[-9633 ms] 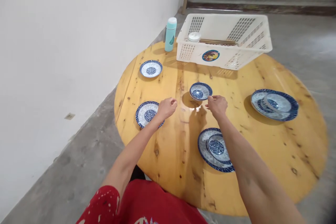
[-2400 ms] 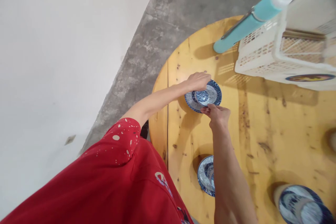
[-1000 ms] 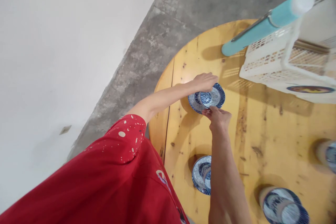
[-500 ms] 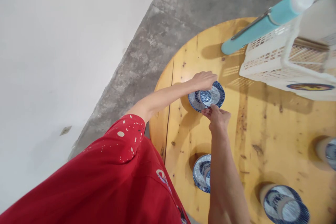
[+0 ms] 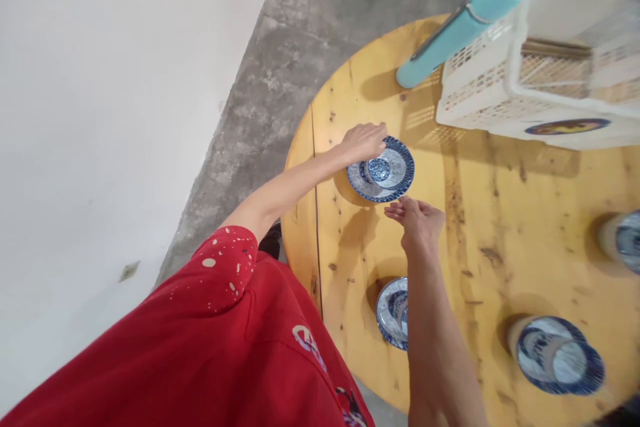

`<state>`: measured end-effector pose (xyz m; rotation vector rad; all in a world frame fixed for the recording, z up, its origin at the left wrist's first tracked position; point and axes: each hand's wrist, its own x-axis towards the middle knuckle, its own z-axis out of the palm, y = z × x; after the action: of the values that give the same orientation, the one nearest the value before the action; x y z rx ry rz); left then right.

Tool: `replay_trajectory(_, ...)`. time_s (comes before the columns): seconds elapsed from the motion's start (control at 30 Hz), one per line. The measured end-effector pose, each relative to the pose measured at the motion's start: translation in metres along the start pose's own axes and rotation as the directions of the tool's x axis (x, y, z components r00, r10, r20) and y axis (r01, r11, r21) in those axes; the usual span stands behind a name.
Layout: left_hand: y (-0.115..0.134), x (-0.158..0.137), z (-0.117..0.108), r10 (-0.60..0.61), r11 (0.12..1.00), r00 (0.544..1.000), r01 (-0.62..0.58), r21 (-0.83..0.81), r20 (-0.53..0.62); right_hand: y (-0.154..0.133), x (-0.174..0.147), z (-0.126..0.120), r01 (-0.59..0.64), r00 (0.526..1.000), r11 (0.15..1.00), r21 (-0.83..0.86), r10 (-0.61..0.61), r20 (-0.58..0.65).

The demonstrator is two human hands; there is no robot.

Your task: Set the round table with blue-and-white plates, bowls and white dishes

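Note:
A blue-and-white patterned plate (image 5: 357, 184) lies on the wooden table with a small bowl (image 5: 395, 167) of similar pattern standing in it. My left hand (image 5: 364, 141) reaches over the far left side of this set. Its fingers are curled at the small bowl's rim, and their tips are partly hidden. Just off the plate's near edge is my right hand (image 5: 417, 219), holding nothing, with its fingers stretched out and slightly apart. Below, my right forearm partly covers a second plate (image 5: 385, 320) with a bowl in it.
On the round wooden table (image 5: 450, 227) stand a turquoise cylinder (image 5: 450, 33) with a white top and a white plastic basket (image 5: 480, 90). More blue-and-white dishes (image 5: 537, 363) sit at lower right, another stack (image 5: 629, 243) at the right edge. A white wall is on the left.
My right hand has come away from the plate and bowl, its fingers loosening. My left hand stays at the bowl's far side. The whole view has shifted slightly.

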<state>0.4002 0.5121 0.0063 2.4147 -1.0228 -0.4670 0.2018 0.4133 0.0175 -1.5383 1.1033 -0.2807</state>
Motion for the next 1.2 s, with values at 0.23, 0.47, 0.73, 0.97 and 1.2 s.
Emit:
replay_trajectory(0.23,0.002,0.000,-0.001,-0.027,0.997,0.998,0.023,0.068,0.063,0.026,-0.032,-0.003,-0.061,0.998,0.995,0.073,0.060,0.011)
replay_trajectory(0.47,0.010,0.003,-0.012,-0.033,0.983,0.995,0.015,0.185,0.093,0.047,-0.077,-0.016,-0.116,0.992,0.982,0.152,0.107,0.070)
replay_trajectory(0.73,0.009,0.007,-0.024,-0.030,0.945,0.995,-0.003,0.327,0.095,0.064,-0.111,-0.036,-0.162,0.985,0.954,0.251,0.142,0.095)
replay_trajectory(0.97,0.014,0.003,-0.038,-0.085,0.936,0.993,0.051,0.349,0.083,0.091,-0.138,-0.044,-0.210,0.976,0.914,0.347,0.175,0.130)
replay_trajectory(1.2,0.011,-0.004,-0.038,-0.210,0.953,0.973,0.182,0.241,0.093,0.131,-0.168,-0.059,-0.265,0.964,0.881,0.392,0.243,0.104)
